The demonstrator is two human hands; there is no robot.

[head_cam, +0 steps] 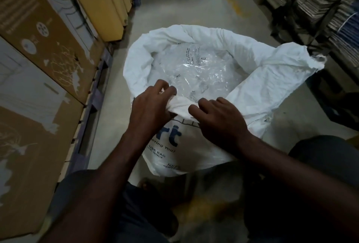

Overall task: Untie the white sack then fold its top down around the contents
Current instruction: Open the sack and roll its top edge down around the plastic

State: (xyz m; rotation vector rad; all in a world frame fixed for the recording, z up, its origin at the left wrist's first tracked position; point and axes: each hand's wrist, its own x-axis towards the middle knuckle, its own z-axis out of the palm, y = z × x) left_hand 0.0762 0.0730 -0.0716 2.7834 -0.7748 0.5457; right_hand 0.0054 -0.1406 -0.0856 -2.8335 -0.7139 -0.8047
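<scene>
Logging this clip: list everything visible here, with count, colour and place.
white sack: one, white with blue print, on the floor at centre, mouth open, top rolled down.
clear plastic contents: colourless, inside the sack; count unclear.
cardboard boxes: several, brown and yellow, along the left.
stacked flat cardboard: grey-brown, upper right.
floor: grey concrete aisle.
left hand: grip on the sack's near rim.
right hand: grip on the same rim.

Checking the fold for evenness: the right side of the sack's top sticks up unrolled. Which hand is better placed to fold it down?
Probably the right hand. It grips the white sack at the near rim beside the raised flap; the left hand grips the rim farther left.
</scene>
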